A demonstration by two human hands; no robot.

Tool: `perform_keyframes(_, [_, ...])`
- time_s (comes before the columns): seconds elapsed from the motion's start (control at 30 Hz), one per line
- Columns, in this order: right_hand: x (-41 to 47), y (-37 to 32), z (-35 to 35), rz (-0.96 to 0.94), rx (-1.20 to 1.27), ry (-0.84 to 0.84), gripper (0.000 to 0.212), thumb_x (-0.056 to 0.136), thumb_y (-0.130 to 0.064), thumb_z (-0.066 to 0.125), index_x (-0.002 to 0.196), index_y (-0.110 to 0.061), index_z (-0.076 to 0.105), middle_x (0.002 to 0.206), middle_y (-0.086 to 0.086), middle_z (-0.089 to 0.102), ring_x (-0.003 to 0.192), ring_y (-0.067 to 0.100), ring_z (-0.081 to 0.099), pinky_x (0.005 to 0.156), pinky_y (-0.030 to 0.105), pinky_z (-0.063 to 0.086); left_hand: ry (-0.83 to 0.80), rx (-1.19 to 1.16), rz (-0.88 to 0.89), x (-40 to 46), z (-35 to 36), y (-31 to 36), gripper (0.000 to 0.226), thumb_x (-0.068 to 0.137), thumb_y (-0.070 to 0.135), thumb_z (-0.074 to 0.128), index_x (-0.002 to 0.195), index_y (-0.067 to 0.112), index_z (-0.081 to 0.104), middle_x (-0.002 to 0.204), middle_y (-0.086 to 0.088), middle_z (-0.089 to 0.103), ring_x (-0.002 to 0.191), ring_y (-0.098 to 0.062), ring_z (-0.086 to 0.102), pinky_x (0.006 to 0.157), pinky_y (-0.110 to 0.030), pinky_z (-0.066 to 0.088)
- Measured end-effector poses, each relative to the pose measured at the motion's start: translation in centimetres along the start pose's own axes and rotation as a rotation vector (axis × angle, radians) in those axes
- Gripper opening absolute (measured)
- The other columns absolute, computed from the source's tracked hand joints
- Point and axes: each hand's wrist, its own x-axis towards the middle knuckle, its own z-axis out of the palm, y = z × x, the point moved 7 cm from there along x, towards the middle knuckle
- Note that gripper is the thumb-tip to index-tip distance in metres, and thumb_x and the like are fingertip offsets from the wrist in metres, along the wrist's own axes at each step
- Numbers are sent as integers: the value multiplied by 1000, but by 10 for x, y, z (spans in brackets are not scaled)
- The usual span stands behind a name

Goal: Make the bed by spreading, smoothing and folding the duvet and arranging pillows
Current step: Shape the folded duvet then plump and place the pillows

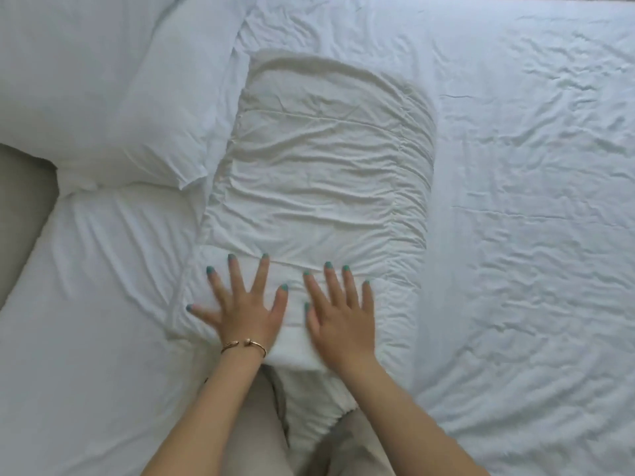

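While both hands pressed flat on the folded-back band of the duvet (319, 187), the fingers of each were straight and spread, holding nothing. The left hand (245, 305) lay with its fingers fanned wide near the band's left corner, a thin gold bracelet (244, 347) around its wrist. The right hand (340, 316) lay just beside it, fingers closer together and slightly blurred, its thumb (309, 317) almost touching the left hand's index finger. Both sets of nails were painted teal.

That turned-down band ran away from the person across the bed, creased by many small wrinkles, and its near end hung over the mattress edge between the forearms. To its right the rest of the duvet's top (532, 201) spread out across the bed, rumpled with fine folds. To the left, two white pillows sat at the head of the bed: the far pillow (103, 87) overlapped the band's upper left edge, and the near pillow (86, 304) lay just beside the left hand. A beige headboard (24, 201) showed at the left edge, behind the pillows.
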Motion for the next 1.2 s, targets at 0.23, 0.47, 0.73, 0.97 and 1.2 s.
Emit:
perform_keyframes(0.23, [-25, 84, 6, 305, 92, -88, 64, 91, -69, 30, 144, -61, -6, 161, -9, -17, 148, 21, -14, 113, 60, 12, -76, -80, -56, 5, 28, -29, 72, 79, 82, 6, 145, 54, 4, 161, -4, -3, 145, -39, -7, 89, -84, 9])
perform_keyframes(0.47, [101, 130, -48, 750, 590, -9, 107, 63, -90, 48, 138, -58, -22, 159, 17, 6, 141, 41, 22, 111, 60, 22, -49, -392, -221, 137, -40, -25, 103, 56, 97, 33, 142, 57, -9, 161, -9, -1, 147, -32, -2, 111, -66, 5])
perform_keyframes(0.73, [157, 168, -47, 623, 714, 67, 131, 55, -68, 80, 135, -63, -23, 157, 14, 20, 141, 33, 28, 113, 48, 27, -245, -660, 70, 242, -11, 0, 132, 35, 81, 76, 129, 72, -17, 156, -3, 20, 143, -33, 20, 115, -54, 23])
perform_keyframes(0.97, [162, 152, -34, 762, 692, 216, 136, 58, -54, 86, 140, -56, -22, 152, 18, 27, 136, 37, 34, 112, 50, 30, -303, -841, 106, 262, 6, -3, 134, 38, 75, 76, 142, 59, -7, 150, -4, 34, 132, -31, 40, 107, -39, 33])
perform_keyframes(1.2, [164, 125, -34, 816, 636, 368, 134, 61, -47, 87, 140, -58, -21, 144, 24, 30, 126, 37, 43, 105, 48, 34, -286, -999, 196, 299, 23, -3, 139, 41, 61, 82, 139, 59, -16, 145, -4, 33, 127, -26, 43, 107, -40, 35])
